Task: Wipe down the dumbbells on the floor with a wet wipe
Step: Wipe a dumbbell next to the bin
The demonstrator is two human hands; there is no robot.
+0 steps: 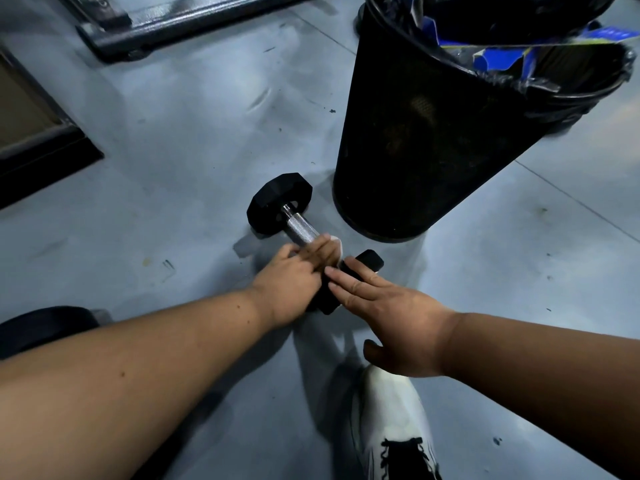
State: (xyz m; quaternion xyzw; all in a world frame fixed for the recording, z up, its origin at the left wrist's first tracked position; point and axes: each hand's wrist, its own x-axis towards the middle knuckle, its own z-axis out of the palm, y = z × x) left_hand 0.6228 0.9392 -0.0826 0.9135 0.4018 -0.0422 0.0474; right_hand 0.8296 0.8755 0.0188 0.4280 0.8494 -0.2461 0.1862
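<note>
The dumbbell point(298, 230) lay on the grey floor point(173, 168) just in front of the black mesh waste bin point(426, 140), its far hexagonal head beside the bin's base and its knurled steel bar slanting back toward the person. The left hand point(294, 282) sat over the near part of that bar, fingers curled down onto a white wet wipe point(335, 244), of which only a small pale corner showed past the fingertips. The right hand point(388, 310) lay flat, fingers straight and together, resting on the near head of the dumbbell on the side away from the bin's base, just beside the left hand and almost touching it.

Most of the near head was covered by the two hands, with only a black corner sticking out toward the bin. Whether the wipe wrapped right round the bar could not be made out. The left hand's fingers were blurred. The bin's top was cut off by the frame, with blue scraps and a black liner showing at its rim. A white shoe point(391, 420) stood below the right hand.
</note>
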